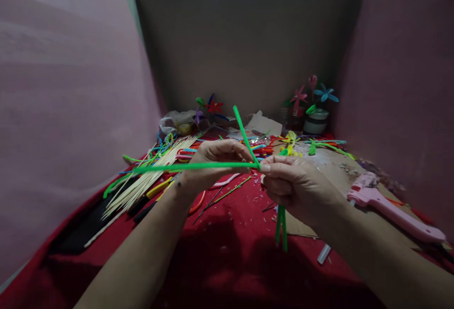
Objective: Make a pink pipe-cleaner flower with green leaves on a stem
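Observation:
Several fuzzy green pipe cleaners (213,165) meet at one point in front of me. My right hand (298,179) pinches that meeting point between thumb and fingers, and two green ends hang down below its palm. One long strand runs level to the left, across the front of my left hand (216,157). Another short end slants up and left from the pinch. My left hand is closed, its fingers curled over with the tips at the joint; the exact grip is partly hidden behind the strand.
Bamboo skewers (156,172) lie at left on the red cloth (220,252). A pink glue gun (393,209) rests at right on cardboard, with a clear glue stick (324,254) nearby. Behind stand pipe-cleaner flowers in a pot (315,122) and loose coloured pipe cleaners.

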Motion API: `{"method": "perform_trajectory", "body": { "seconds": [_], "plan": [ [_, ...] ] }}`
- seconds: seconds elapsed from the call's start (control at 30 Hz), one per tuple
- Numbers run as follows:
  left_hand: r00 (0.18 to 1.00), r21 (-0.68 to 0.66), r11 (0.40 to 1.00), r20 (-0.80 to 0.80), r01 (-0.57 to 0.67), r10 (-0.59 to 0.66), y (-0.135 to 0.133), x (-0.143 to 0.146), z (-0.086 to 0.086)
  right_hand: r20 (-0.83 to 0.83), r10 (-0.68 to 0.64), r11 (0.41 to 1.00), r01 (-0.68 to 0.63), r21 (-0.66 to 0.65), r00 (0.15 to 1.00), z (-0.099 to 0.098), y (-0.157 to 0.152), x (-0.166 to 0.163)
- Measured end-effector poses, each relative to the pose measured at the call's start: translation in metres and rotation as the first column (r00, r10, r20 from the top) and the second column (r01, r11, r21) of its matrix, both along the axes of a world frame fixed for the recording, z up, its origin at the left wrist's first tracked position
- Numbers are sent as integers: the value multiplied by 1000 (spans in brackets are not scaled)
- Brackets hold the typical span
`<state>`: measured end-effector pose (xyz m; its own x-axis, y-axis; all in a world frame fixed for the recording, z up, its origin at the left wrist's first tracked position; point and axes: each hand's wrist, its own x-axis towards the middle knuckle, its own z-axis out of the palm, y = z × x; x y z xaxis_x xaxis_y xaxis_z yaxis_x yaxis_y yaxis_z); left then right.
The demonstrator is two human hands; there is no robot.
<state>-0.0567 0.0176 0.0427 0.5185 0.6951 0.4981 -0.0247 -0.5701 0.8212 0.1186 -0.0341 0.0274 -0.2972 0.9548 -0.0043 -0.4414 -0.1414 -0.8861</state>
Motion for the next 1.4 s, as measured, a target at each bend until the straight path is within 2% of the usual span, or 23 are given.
{"method": "perform_trajectory", "body": {
  "seconds": [0.1,0.2,0.3,0.4,0.47,0.53,0.6,0.67,0.7,0.77,0.83,0.9,1.03,1.13,1.27,1.4],
  "plan": [
    [994,295,949,37,-112,106,-5,8,-4,-85,52,993,-60,-99,995,-3,4,0],
    [978,532,840,-98,-107,186,-7,10,-3,-126,65,986,-83,-142,990,-4,6,0],
    [945,650,752,-170,-105,279,-7,9,0,-117,56,984,-75,-162,992,-5,6,-1],
    [940,677,731,-188,-85,284,-8,7,4,-68,36,990,-45,-137,997,-5,5,-2],
    [940,653,755,-212,-67,267,-10,7,6,-15,3,995,-4,-100,1000,-5,4,-3],
    [931,574,816,-260,-64,256,-13,7,7,42,-49,997,51,-53,998,-5,2,-4],
    [921,410,909,-317,-81,225,-13,7,5,111,-118,993,119,3,987,-4,-1,-7],
    [928,153,984,-346,-89,138,-13,8,2,214,-216,974,195,115,953,-5,-5,-10],
    [938,11,996,-337,-83,82,-12,9,1,278,-286,950,235,204,917,-6,-8,-12],
    [957,-224,973,-288,-56,-11,-11,11,-1,378,-460,856,288,429,804,-9,-13,-15],
    [973,-327,944,-230,-46,-32,-11,13,-1,413,-596,750,292,594,689,-11,-15,-17],
    [979,-314,947,-203,-70,5,-12,15,0,423,-649,709,301,638,633,-13,-13,-18],
    [974,-204,967,-196,-151,111,-14,17,0,434,-630,738,322,594,644,-10,-7,-16],
    [977,-187,971,-177,-151,118,-10,14,-1,437,-550,788,270,553,712,-6,-6,-15],
    [963,-167,970,-234,-178,137,-6,12,-1,472,-393,891,200,407,789,-3,-4,-12],
    [941,-95,974,-292,-207,171,-7,15,0,479,-360,916,207,343,800,-4,0,-8]
  ]
}}
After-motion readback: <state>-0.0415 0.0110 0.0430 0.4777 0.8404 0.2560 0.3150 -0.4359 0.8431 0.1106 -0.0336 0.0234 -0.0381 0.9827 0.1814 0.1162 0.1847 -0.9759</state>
